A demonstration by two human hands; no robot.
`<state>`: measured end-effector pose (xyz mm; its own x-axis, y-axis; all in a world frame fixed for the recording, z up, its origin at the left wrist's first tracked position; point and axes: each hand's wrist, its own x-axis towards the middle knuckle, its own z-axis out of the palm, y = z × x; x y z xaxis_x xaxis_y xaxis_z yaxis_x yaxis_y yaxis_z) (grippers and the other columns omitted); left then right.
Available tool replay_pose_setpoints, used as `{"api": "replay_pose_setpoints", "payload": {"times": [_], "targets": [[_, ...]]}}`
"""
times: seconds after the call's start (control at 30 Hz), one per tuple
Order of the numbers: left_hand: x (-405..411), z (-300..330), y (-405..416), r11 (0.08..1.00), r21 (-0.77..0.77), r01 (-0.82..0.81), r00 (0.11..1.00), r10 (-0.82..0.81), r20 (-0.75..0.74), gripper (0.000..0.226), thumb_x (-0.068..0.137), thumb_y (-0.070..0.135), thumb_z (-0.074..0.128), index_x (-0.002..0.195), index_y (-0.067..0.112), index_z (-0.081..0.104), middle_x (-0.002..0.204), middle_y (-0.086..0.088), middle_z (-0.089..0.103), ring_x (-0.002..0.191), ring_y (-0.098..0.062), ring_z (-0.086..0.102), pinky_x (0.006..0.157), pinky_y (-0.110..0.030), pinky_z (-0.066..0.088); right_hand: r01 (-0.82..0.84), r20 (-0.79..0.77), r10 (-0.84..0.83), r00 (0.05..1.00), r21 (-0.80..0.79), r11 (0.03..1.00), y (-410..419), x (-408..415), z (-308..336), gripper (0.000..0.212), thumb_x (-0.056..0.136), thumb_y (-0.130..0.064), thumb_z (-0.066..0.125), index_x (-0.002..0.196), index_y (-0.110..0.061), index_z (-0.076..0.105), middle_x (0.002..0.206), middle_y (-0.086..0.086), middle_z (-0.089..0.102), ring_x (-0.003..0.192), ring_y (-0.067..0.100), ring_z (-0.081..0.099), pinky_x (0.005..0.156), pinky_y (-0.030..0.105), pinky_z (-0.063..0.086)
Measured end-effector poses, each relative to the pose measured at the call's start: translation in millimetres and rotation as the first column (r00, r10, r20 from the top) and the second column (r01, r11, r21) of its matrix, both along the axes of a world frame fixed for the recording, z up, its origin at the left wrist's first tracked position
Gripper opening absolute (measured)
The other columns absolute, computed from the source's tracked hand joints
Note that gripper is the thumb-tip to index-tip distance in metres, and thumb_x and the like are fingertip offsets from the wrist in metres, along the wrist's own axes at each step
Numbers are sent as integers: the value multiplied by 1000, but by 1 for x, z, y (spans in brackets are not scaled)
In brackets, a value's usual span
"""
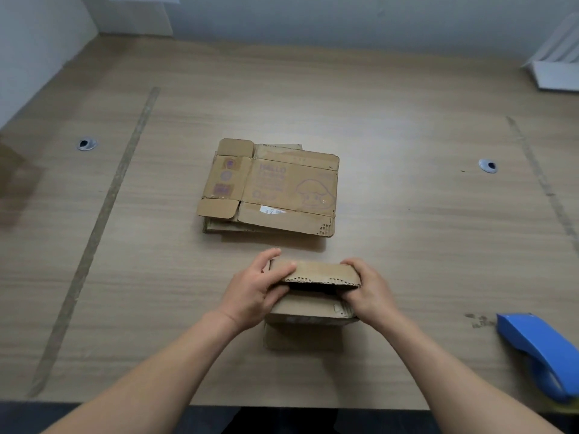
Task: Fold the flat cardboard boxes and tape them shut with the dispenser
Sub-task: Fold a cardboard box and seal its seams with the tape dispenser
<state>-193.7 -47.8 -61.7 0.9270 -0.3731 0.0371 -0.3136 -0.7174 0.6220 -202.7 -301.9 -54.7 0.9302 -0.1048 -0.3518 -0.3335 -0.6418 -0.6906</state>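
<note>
- It looks like an office or a plain packing workroom, with a wide desk (pixel 391 98) in pale wood-grain laminate filling most of the view.
- Two round cable grommets, one on the left (pixel 86 144) and one on the right (pixel 488 165), are set into the desktop, as on office furniture.
- A white paper tray (pixel 556 62) stands at the far right corner.
- Bare pale walls (pixel 313 14) close the far side and the left.
- A blue tape dispenser (pixel 543 355) lies near right, and a stack of flattened cardboard boxes (pixel 269 186) sits mid-desk.
</note>
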Motion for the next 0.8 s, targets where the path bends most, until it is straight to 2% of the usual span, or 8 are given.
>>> {"api": "replay_pose_setpoints", "payload": {"times": [0.1, 0.17, 0.27, 0.37, 0.43, 0.57, 0.67, 0.8], "targets": [[-15, 6, 10, 976, 165, 144, 983, -121, -141, 84, 78, 80, 46, 149, 35, 40, 163, -1, 16, 126, -24, 47, 100, -36, 44, 5, -13, -5, 1000, -2, 1000, 3, 0, -2, 47, 73, -4, 69, 104, -37, 60, 106, 1, 66, 99, 24, 59, 79, 27, 41], [-19, 3, 11, 957, 232, 172, 976, -134, -172, 97, 72, 79, 55, 154, 36, 27, 165, 2, 0, 138, -25, 35, 107, -35, 38, -13, -41, 13, 999, 5, 1000, 1, -1, 1, 52, 75, -8, 70, 119, -34, 59, 111, -1, 64, 103, 23, 59, 83, 28, 44], [-18, -5, 9, 968, 201, 153, 982, -127, -137, 95, 75, 66, 68, 154, 33, 28, 165, 1, -2, 142, -28, 33, 110, -38, 37, -20, -113, 48, 992, 235, 972, -12, -10, 8, 73, 72, -27, 74, 138, -40, 49, 124, -7, 61, 109, 20, 62, 89, 32, 51], [-19, -14, 11, 982, 133, 134, 987, -120, -106, 94, 73, 78, 55, 151, 29, 37, 164, 0, 4, 141, -32, 35, 110, -42, 39, 76, -132, -21, 991, 424, 903, -12, -19, 7, 62, 93, -27, 70, 145, -42, 42, 138, -12, 53, 111, 1, 60, 91, 23, 50], [-21, -15, 10, 995, 35, 88, 987, -82, -140, 98, 68, 86, 46, 149, 31, 41, 164, 4, 1, 141, -29, 33, 112, -38, 34, 62, -38, -53, 998, 321, 945, -4, -26, -1, 55, 103, -19, 56, 152, -34, 35, 140, -11, 49, 110, -1, 58, 94, 14, 42], [-34, -12, -12, 990, -86, -111, 960, 85, -265, 86, 79, 76, 51, 152, 35, 31, 163, 10, -11, 149, -12, 12, 115, -26, 19, 41, 15, -43, 999, 135, 990, 9, -34, -11, 56, 106, -26, 48, 156, -28, 24, 139, -1, 51, 124, 22, 54, 99, 25, 38], [-38, -10, -27, 962, -106, -251, 941, 217, -259, 64, 90, 49, 63, 147, 32, 40, 164, 2, 7, 146, -16, 22, 110, -23, 23, -20, -24, 22, 999, 63, 998, 4, -32, -11, 58, 106, -37, 45, 157, -32, 18, 144, 9, 52, 125, 30, 55, 102, 33, 42], [-34, -8, -31, 939, -133, -317, 929, 279, -244, 54, 88, 45, 60, 138, 26, 55, 157, -7, 27, 139, -22, 36, 104, -24, 29, -131, -104, 132, 986, 16, 991, -10, -29, -1, 64, 105, -47, 43, 159, -37, 11, 156, 5, 45, 136, 31, 50, 112, 38, 39]]}}
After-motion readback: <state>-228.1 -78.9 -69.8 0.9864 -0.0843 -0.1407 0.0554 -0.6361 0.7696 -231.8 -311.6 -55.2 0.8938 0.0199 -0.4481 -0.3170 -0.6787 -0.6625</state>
